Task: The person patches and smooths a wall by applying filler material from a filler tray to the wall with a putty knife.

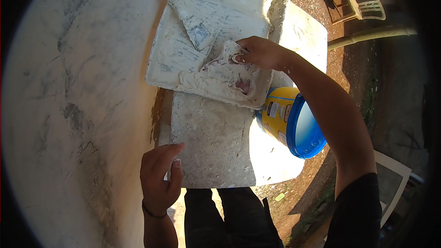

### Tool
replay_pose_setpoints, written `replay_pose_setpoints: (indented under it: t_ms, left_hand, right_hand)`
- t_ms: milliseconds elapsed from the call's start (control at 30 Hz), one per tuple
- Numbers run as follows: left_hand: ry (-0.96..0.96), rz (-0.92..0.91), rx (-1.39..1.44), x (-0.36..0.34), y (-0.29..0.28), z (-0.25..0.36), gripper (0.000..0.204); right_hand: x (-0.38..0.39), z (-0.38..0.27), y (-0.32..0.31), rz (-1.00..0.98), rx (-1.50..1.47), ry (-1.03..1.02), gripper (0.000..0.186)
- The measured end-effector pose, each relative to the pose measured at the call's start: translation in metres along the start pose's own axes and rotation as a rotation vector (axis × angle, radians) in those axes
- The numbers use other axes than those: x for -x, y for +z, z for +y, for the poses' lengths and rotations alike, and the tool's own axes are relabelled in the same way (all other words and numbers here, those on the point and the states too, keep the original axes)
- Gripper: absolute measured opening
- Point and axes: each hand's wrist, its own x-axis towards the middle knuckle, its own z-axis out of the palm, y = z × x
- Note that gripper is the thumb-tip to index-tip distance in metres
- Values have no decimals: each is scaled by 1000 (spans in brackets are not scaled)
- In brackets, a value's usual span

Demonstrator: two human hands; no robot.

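My right hand reaches into a white, plaster-smeared tray. Its thumb and fingers pinch the upper end of a flat piece coated in white paste, with pinkish patches showing through; its exact kind I cannot make out. Wet white paste lies thick around that piece along the tray's near side. A caked scraper rests in the tray to the left of my right hand. Lower left, by the wall, my left hand is raised with its thumb apart from its bent fingers, holding nothing.
The tray sits on a grey, spattered board. A yellow bucket with a blue rim, white inside, is under my right forearm. A smeared white wall runs along the left. Beyond are a plastic chair and a bamboo pole.
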Motion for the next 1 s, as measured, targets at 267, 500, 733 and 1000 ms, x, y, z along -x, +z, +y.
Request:
replay_pose_setpoints:
  t_ms: [267, 500, 733, 1000]
  left_hand:
    - [-33, -55, 4, -3, 1, 0, 28]
    - [-31, -37, 1, -5, -3, -1, 28]
    - [-24, -50, 10, -6, 0, -2, 28]
    - [-43, -47, -2, -5, -4, -4, 29]
  right_hand:
    - [-3, -23, 10, 118, 112, -129, 32]
    - [-3, -29, 6, 261, 82, -132, 32]
    - [-15, -51, 11, 347, 308, -325, 29]
    - [-1, -64, 16, 151, 376, -285, 26]
